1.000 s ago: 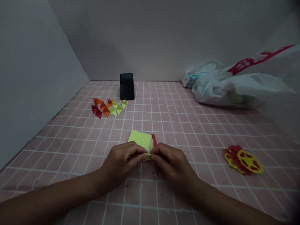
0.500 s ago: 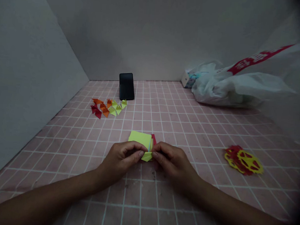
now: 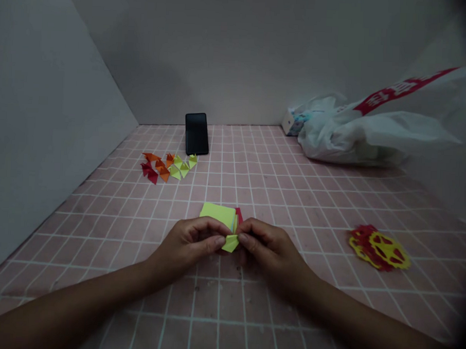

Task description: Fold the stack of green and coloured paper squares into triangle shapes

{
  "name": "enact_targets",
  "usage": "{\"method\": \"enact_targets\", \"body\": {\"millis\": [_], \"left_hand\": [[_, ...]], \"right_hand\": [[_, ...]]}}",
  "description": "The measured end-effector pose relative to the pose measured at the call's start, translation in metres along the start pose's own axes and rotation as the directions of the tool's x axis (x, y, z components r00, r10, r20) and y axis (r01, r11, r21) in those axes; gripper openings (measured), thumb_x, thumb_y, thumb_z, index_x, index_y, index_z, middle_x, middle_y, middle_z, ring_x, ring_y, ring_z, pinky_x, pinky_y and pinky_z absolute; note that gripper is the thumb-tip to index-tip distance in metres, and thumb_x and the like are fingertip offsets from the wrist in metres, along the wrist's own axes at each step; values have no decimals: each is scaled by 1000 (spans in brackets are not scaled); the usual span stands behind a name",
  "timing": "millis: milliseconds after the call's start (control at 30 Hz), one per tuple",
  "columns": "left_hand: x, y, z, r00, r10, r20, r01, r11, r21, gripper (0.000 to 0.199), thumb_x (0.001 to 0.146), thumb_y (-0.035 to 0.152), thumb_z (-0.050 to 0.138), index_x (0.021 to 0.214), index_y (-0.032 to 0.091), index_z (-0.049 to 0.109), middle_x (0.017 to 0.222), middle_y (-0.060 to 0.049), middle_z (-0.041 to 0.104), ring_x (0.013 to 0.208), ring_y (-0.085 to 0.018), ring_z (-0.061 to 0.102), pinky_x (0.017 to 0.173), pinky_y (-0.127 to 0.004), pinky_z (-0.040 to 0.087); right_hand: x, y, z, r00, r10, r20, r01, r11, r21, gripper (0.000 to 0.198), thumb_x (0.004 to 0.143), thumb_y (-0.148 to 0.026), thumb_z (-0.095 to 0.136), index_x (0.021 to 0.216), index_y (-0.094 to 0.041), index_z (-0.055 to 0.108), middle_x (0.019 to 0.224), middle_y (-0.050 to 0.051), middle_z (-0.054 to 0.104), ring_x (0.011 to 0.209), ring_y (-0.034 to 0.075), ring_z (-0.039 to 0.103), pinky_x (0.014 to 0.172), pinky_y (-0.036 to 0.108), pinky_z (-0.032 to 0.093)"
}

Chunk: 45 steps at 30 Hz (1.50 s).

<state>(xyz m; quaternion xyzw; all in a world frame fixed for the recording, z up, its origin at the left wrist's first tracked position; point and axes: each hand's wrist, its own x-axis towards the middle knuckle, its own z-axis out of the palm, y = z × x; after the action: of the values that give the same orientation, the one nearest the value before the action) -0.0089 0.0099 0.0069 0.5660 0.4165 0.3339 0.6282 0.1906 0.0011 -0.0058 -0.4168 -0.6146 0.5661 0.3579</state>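
Two hands pinch a small folded yellow-green paper (image 3: pixel 230 243) near the middle of the table

The paper is held between the fingertips, around midway between the left and right edges of the table (image 3: pixel 274 189) and nearer the viewer than the far edge. It has a straight upper edge and narrows to a point below. The left hand (image 3: pixel 191 239) pinches its left end between thumb and forefinger; the right hand (image 3: pixel 270 248) pinches its right end in the same way. Both hands are nearly closed, the other fingers curled and partly hidden.

Just beyond the paper lies a stack of square sheets (image 3: pixel 218 212), yellow-green on top, with a red sheet (image 3: pixel 239 215) showing at its right side. The left fingers partly cover the stack.

Farther off, toward the far left corner, folded paper pieces (image 3: pixel 162 171) in red, orange and yellow-green sit in a cluster. Just behind them a dark phone (image 3: pixel 197 134) is propped up at a tilt by the far edge. Toward the far right corner rests a white plastic bag (image 3: pixel 346 138) with a red printed band, partly covering a patterned box (image 3: pixel 292 122). Nearer, toward the right edge, red and yellow cut-out shapes (image 3: pixel 390 251) overlap in a pile.
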Motion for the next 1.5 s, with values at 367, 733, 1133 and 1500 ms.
{"method": "enact_targets", "body": {"millis": [367,733,1133,1500], "left_hand": [[3,-5,-1,997,-66,49,71,992,-101,11,78,24,67,87,18,70,80,-2,70,73,-14,65,72,-29,52],[3,-11,-3,993,-74,96,90,979,-182,10,82,21,65,91,19,70,81,-1,68,73,-12,62,71,-25,47],[2,5,2,998,63,18,-65,989,136,12,75,14,63,87,15,68,78,-2,69,70,-13,63,65,-23,49],[-3,10,-1,918,381,106,-361,696,620,10,80,9,63,85,12,71,78,-3,74,67,-11,66,62,-19,49]], "right_hand": [[1,1,1,998,53,23,-56,990,133,20,91,-29,53,76,-18,57,59,-3,57,51,9,50,50,21,37],[1,2,2,996,84,41,-89,981,170,17,90,-28,54,78,-17,57,59,-3,57,51,9,50,50,21,36],[2,10,3,995,80,56,-90,974,208,19,91,-29,53,77,-17,55,58,-3,57,53,9,50,52,21,37],[1,8,1,996,47,74,-54,994,93,20,93,-27,50,76,-17,53,61,-2,56,54,10,50,53,22,38]]}}
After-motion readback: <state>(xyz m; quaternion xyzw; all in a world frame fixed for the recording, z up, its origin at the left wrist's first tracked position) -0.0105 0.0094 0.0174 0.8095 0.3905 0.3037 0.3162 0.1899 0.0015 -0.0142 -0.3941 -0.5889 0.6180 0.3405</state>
